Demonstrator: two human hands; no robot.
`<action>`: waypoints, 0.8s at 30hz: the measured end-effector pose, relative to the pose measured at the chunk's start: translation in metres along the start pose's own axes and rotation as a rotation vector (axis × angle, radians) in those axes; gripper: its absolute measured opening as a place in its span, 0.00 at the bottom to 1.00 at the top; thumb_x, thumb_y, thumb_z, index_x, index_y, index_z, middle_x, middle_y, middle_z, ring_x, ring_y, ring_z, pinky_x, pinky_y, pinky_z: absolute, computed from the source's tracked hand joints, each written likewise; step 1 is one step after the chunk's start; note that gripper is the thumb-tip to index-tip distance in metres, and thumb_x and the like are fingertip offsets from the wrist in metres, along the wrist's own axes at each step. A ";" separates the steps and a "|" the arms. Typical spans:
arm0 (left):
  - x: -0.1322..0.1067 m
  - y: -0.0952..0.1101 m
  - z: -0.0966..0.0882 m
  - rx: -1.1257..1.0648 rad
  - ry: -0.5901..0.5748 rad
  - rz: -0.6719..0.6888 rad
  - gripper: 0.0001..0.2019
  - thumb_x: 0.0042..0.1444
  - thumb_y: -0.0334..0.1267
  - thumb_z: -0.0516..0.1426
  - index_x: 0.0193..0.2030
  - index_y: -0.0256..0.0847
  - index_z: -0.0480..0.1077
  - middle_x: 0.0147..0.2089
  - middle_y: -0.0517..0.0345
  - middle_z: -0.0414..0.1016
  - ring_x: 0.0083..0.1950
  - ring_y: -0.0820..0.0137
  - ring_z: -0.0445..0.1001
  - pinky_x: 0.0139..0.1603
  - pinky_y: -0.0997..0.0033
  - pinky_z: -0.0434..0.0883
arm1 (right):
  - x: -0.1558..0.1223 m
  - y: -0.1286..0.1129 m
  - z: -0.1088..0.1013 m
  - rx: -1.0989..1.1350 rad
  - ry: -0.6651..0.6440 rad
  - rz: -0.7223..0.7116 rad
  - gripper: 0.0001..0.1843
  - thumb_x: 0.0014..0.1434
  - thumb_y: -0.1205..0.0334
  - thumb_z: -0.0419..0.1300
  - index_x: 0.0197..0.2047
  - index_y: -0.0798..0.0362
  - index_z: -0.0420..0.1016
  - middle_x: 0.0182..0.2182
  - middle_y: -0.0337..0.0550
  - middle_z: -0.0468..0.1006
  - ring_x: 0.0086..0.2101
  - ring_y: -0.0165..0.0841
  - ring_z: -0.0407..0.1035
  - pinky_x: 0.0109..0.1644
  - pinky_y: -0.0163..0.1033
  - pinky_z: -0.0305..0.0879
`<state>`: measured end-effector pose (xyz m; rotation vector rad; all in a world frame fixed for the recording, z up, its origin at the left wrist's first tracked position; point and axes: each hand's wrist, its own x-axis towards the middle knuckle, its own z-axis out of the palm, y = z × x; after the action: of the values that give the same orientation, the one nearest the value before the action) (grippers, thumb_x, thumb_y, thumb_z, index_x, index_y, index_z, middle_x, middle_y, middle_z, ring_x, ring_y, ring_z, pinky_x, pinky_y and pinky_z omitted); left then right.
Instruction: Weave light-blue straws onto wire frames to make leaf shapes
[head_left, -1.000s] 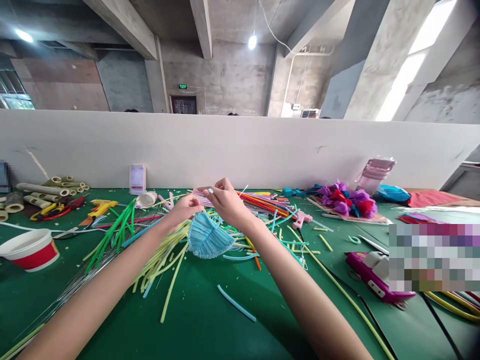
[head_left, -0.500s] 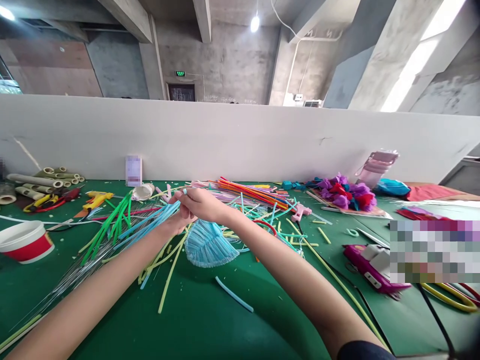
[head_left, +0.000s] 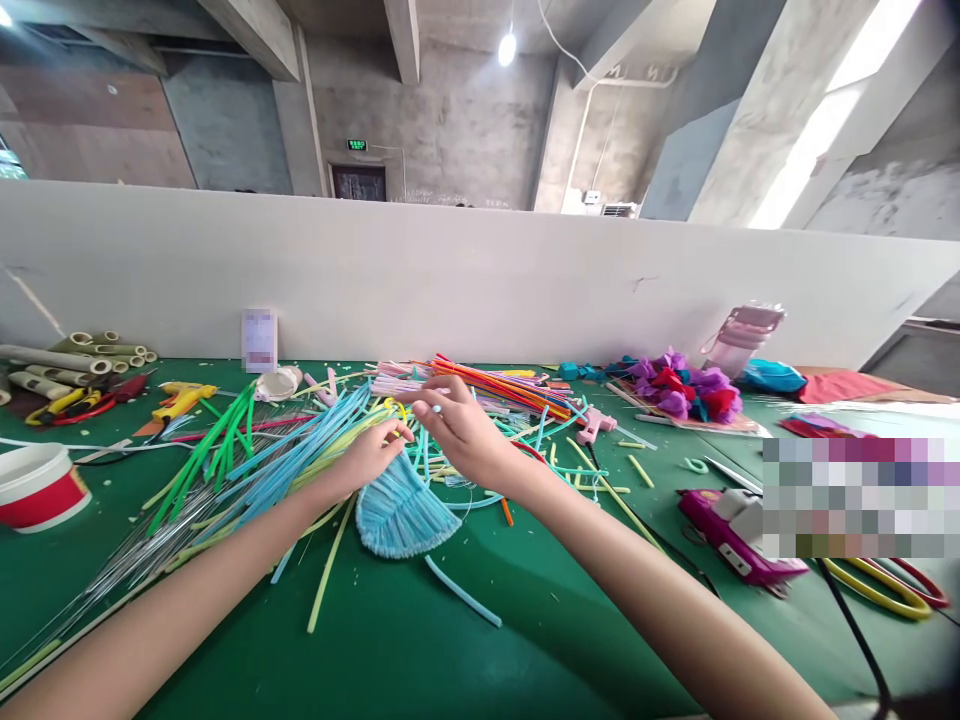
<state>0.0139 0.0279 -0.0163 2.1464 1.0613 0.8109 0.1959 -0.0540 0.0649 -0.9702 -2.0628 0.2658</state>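
Since half a second ago, my right hand (head_left: 469,435) has drawn back from over my left hand (head_left: 373,455), and the two now sit just apart. My left fingertips pinch the narrow top of the blue fuzzy fan (head_left: 405,515), which spreads below them over the green table (head_left: 337,670). My right fingers are curled; I cannot tell whether they grip anything. A loose blue stem (head_left: 463,593) lies near the fan's lower edge.

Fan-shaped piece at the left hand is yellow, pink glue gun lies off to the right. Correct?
Colour's wrong: the head view shows the fan-shaped piece at the left hand is blue, not yellow. The pink glue gun does lie off to the right.
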 end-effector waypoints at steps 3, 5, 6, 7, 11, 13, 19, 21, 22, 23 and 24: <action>-0.024 0.008 -0.004 0.076 -0.021 0.041 0.14 0.63 0.42 0.52 0.51 0.43 0.73 0.45 0.51 0.76 0.48 0.57 0.74 0.52 0.53 0.70 | -0.021 0.020 0.001 0.036 -0.001 0.181 0.18 0.69 0.53 0.51 0.56 0.49 0.73 0.49 0.49 0.68 0.51 0.37 0.67 0.54 0.45 0.69; -0.038 0.012 -0.007 0.129 -0.011 0.080 0.15 0.61 0.43 0.53 0.54 0.47 0.72 0.55 0.49 0.71 0.59 0.55 0.70 0.60 0.54 0.65 | -0.034 0.032 0.007 0.103 -0.024 0.279 0.22 0.64 0.49 0.57 0.59 0.49 0.69 0.53 0.50 0.67 0.50 0.36 0.69 0.49 0.42 0.72; -0.043 0.014 -0.008 0.194 -0.005 0.107 0.16 0.62 0.43 0.53 0.54 0.48 0.72 0.59 0.48 0.69 0.61 0.54 0.68 0.61 0.54 0.64 | -0.039 0.037 0.011 0.097 -0.012 0.313 0.27 0.61 0.49 0.61 0.61 0.48 0.66 0.55 0.51 0.66 0.51 0.37 0.68 0.49 0.42 0.72; -0.046 0.014 -0.008 0.247 -0.013 0.124 0.16 0.62 0.44 0.53 0.54 0.48 0.72 0.61 0.48 0.67 0.62 0.54 0.67 0.62 0.54 0.64 | -0.044 0.041 0.015 0.075 -0.001 0.346 0.31 0.59 0.49 0.63 0.63 0.49 0.63 0.56 0.52 0.66 0.50 0.38 0.69 0.48 0.42 0.72; -0.047 0.011 -0.005 0.361 -0.078 0.173 0.13 0.61 0.48 0.55 0.47 0.47 0.75 0.60 0.49 0.69 0.62 0.54 0.67 0.63 0.53 0.64 | -0.054 0.050 0.026 -0.082 -0.067 0.382 0.15 0.61 0.61 0.60 0.51 0.53 0.75 0.43 0.47 0.77 0.39 0.33 0.73 0.41 0.37 0.69; -0.046 0.008 -0.002 0.358 -0.055 0.195 0.14 0.61 0.48 0.55 0.49 0.47 0.74 0.59 0.50 0.70 0.62 0.55 0.67 0.63 0.54 0.64 | -0.057 0.050 0.029 -0.098 -0.132 0.362 0.07 0.60 0.63 0.61 0.41 0.53 0.79 0.34 0.42 0.79 0.32 0.30 0.71 0.37 0.34 0.66; -0.045 0.007 0.000 0.333 0.034 0.195 0.14 0.62 0.44 0.55 0.52 0.44 0.72 0.56 0.48 0.72 0.59 0.56 0.69 0.61 0.55 0.65 | -0.062 0.045 0.038 -0.122 -0.222 0.312 0.04 0.56 0.67 0.64 0.37 0.52 0.79 0.32 0.39 0.81 0.31 0.30 0.71 0.36 0.33 0.61; -0.045 0.008 -0.001 0.319 0.027 0.177 0.14 0.61 0.43 0.55 0.51 0.44 0.71 0.54 0.49 0.73 0.57 0.57 0.71 0.59 0.57 0.67 | -0.063 0.046 0.041 -0.149 -0.206 0.327 0.07 0.56 0.71 0.61 0.36 0.52 0.78 0.32 0.41 0.81 0.31 0.31 0.71 0.36 0.33 0.60; -0.045 0.008 -0.001 0.313 0.025 0.162 0.13 0.61 0.42 0.55 0.51 0.44 0.71 0.53 0.50 0.74 0.55 0.58 0.73 0.56 0.59 0.69 | -0.064 0.046 0.041 -0.161 -0.194 0.341 0.08 0.56 0.72 0.60 0.37 0.53 0.78 0.31 0.41 0.80 0.31 0.31 0.71 0.35 0.33 0.59; -0.045 0.007 -0.002 0.307 0.025 0.145 0.12 0.61 0.42 0.55 0.50 0.44 0.71 0.50 0.50 0.75 0.51 0.59 0.75 0.52 0.61 0.70 | -0.065 0.046 0.041 -0.171 -0.183 0.357 0.08 0.56 0.73 0.59 0.37 0.53 0.77 0.30 0.41 0.80 0.29 0.31 0.70 0.34 0.33 0.58; -0.045 0.007 -0.002 0.303 0.023 0.126 0.11 0.61 0.41 0.55 0.48 0.43 0.70 0.47 0.51 0.77 0.47 0.60 0.76 0.48 0.63 0.71 | -0.066 0.046 0.040 -0.177 -0.173 0.374 0.08 0.55 0.73 0.60 0.38 0.53 0.77 0.30 0.41 0.80 0.28 0.31 0.70 0.33 0.33 0.58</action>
<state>-0.0066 -0.0129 -0.0210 2.4844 1.1297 0.7739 0.2147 -0.0637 -0.0226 -1.4901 -2.0737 0.3766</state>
